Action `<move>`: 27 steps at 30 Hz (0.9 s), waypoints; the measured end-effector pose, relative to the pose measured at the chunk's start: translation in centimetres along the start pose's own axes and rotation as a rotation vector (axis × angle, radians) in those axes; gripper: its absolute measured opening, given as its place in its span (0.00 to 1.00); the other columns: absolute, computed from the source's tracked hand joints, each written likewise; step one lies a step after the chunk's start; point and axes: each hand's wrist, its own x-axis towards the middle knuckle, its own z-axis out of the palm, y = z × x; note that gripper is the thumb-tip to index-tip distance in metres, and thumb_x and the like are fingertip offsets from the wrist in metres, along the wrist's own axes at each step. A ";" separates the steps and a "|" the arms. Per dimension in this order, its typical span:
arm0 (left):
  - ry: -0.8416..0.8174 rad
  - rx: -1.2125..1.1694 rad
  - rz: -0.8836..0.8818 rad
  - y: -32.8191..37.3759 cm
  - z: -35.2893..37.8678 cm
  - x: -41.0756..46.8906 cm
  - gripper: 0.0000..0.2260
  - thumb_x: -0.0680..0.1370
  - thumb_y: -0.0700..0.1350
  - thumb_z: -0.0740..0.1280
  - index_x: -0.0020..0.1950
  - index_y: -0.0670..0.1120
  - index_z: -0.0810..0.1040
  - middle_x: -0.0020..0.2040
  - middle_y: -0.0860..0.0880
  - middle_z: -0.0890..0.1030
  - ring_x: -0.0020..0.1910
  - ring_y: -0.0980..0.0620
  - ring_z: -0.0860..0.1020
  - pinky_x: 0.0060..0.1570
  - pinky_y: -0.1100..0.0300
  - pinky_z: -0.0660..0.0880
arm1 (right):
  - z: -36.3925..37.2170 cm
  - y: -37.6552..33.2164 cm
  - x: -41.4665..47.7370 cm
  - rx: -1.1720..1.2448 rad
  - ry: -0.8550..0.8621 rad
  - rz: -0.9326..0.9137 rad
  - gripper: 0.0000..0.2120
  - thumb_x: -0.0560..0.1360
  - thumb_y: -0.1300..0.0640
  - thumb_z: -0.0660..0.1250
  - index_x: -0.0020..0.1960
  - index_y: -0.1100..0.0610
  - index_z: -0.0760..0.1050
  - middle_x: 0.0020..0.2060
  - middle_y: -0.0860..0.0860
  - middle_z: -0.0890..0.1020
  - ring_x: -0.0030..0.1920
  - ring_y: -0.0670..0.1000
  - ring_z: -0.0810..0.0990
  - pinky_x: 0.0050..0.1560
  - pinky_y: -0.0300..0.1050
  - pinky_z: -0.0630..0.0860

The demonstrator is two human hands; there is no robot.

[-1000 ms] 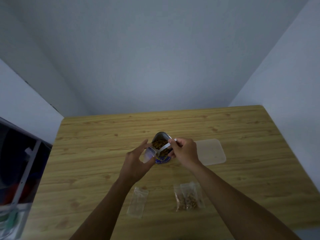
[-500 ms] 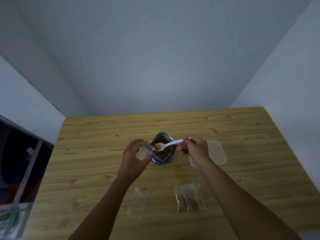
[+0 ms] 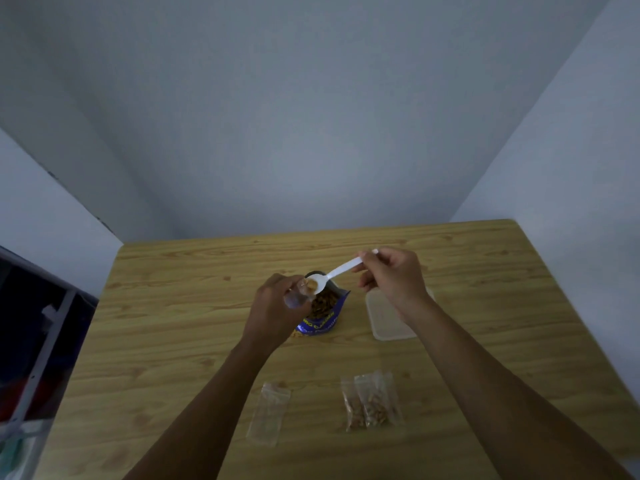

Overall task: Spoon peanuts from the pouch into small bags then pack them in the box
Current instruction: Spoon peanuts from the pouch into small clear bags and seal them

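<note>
One spoon (image 3: 337, 271) slants upper-right to lower-left, bowl at small bag (image 3: 297, 296); right hand (image 3: 393, 282) pinches handle, left hand (image 3: 272, 311) grips bag.

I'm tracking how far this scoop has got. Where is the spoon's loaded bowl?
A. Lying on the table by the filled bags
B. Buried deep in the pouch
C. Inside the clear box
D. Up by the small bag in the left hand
D: the white spoon, pinched by the right hand, has its peanut-filled bowl next to the small bag held by the left hand, just above the open pouch.
</note>
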 end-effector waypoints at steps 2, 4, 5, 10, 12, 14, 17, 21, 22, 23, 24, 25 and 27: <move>-0.017 -0.040 -0.005 0.6 0.2 0.1 0.15 0.70 0.44 0.73 0.55 0.54 0.83 0.43 0.53 0.83 0.42 0.54 0.79 0.44 0.56 0.76 | 0.6 -0.5 -0.5 -0.118 -0.064 -0.134 0.11 0.80 0.59 0.69 0.42 0.63 0.83 0.34 0.57 0.86 0.26 0.53 0.81 0.30 0.46 0.80; -0.032 -0.090 -0.029 1.1 0.3 0.1 0.17 0.69 0.44 0.72 0.57 0.56 0.82 0.44 0.54 0.85 0.43 0.56 0.81 0.45 0.56 0.78 | 0.9 -0.9 -0.9 -0.244 -0.145 -0.255 0.11 0.79 0.56 0.70 0.42 0.60 0.84 0.30 0.55 0.85 0.27 0.52 0.83 0.32 0.47 0.81; -0.033 -0.108 -0.035 1.3 0.3 0.1 0.19 0.68 0.44 0.71 0.58 0.58 0.82 0.46 0.54 0.85 0.44 0.56 0.82 0.46 0.55 0.79 | 0.9 -1.2 -1.1 -0.296 -0.190 -0.305 0.09 0.79 0.55 0.70 0.43 0.58 0.84 0.28 0.53 0.84 0.28 0.51 0.84 0.33 0.44 0.81; 0.038 -0.143 -0.051 1.7 -0.3 -0.2 0.20 0.71 0.39 0.72 0.52 0.63 0.78 0.43 0.48 0.85 0.42 0.50 0.82 0.44 0.52 0.78 | 0.1 -2.4 -1.1 -0.327 -0.312 -0.436 0.05 0.79 0.57 0.71 0.50 0.55 0.86 0.31 0.53 0.85 0.31 0.50 0.84 0.34 0.35 0.75; 0.085 -0.139 -0.069 0.9 -0.6 -0.3 0.15 0.71 0.41 0.74 0.53 0.58 0.83 0.42 0.52 0.85 0.43 0.52 0.82 0.46 0.54 0.79 | -0.4 -2.7 -0.9 -0.236 -0.246 -0.407 0.06 0.79 0.58 0.71 0.50 0.58 0.86 0.30 0.52 0.84 0.28 0.48 0.81 0.33 0.34 0.73; 0.105 -0.142 -0.085 0.1 -1.0 -0.3 0.16 0.70 0.42 0.76 0.57 0.52 0.84 0.42 0.55 0.85 0.45 0.58 0.82 0.50 0.62 0.78 | -1.0 -2.6 -0.5 -0.134 -0.120 -0.386 0.08 0.80 0.58 0.70 0.48 0.61 0.85 0.28 0.53 0.83 0.28 0.47 0.80 0.34 0.38 0.75; 0.115 -0.104 -0.095 -1.0 -1.6 -0.4 0.20 0.69 0.41 0.77 0.60 0.47 0.83 0.47 0.56 0.85 0.49 0.67 0.79 0.51 0.75 0.73 | -1.4 -0.7 -0.2 -0.199 0.013 -0.404 0.09 0.80 0.56 0.69 0.44 0.56 0.84 0.27 0.55 0.81 0.26 0.47 0.78 0.31 0.39 0.73; 0.061 -0.036 -0.110 -2.0 -1.7 -0.9 0.19 0.70 0.42 0.76 0.61 0.45 0.82 0.54 0.51 0.85 0.52 0.59 0.80 0.52 0.72 0.72 | 0.2 2.8 -1.0 -0.418 -0.073 -0.505 0.06 0.79 0.56 0.70 0.49 0.55 0.86 0.32 0.47 0.84 0.31 0.40 0.78 0.33 0.34 0.72; 0.040 -0.026 -0.132 -2.1 -1.6 -1.1 0.19 0.71 0.43 0.76 0.61 0.45 0.82 0.54 0.50 0.85 0.51 0.59 0.80 0.50 0.73 0.72 | 0.7 3.6 -1.1 -0.464 -0.099 -0.559 0.06 0.79 0.57 0.71 0.52 0.57 0.86 0.37 0.49 0.86 0.35 0.40 0.81 0.37 0.35 0.76; 0.022 -0.013 -0.147 -2.1 -1.5 -1.2 0.19 0.71 0.43 0.75 0.61 0.46 0.82 0.54 0.50 0.85 0.50 0.61 0.80 0.48 0.75 0.71 | 1.3 4.5 -1.0 -0.514 -0.123 -0.618 0.07 0.78 0.58 0.71 0.53 0.58 0.86 0.41 0.51 0.88 0.38 0.43 0.83 0.41 0.41 0.80; 0.010 0.003 -0.150 -2.1 -1.3 -1.4 0.18 0.71 0.43 0.75 0.61 0.46 0.82 0.53 0.50 0.85 0.48 0.61 0.80 0.45 0.77 0.69 | 1.8 5.3 -1.0 -0.560 -0.143 -0.661 0.07 0.78 0.58 0.71 0.52 0.59 0.86 0.43 0.53 0.88 0.40 0.48 0.85 0.42 0.45 0.81; 0.000 0.015 -0.144 -2.0 -1.2 -1.5 0.18 0.71 0.43 0.74 0.60 0.47 0.83 0.51 0.50 0.86 0.47 0.61 0.80 0.43 0.76 0.69 | 2.3 6.0 -0.9 -0.586 -0.157 -0.676 0.07 0.78 0.58 0.71 0.52 0.59 0.86 0.44 0.53 0.88 0.41 0.51 0.86 0.43 0.47 0.81; -0.028 0.018 -0.123 -2.0 -1.1 -1.7 0.15 0.70 0.43 0.74 0.56 0.51 0.83 0.45 0.52 0.85 0.42 0.57 0.81 0.39 0.73 0.69 | 2.8 7.0 -1.0 -0.579 -0.149 -0.649 0.07 0.77 0.58 0.71 0.53 0.59 0.86 0.45 0.54 0.88 0.43 0.51 0.86 0.44 0.48 0.81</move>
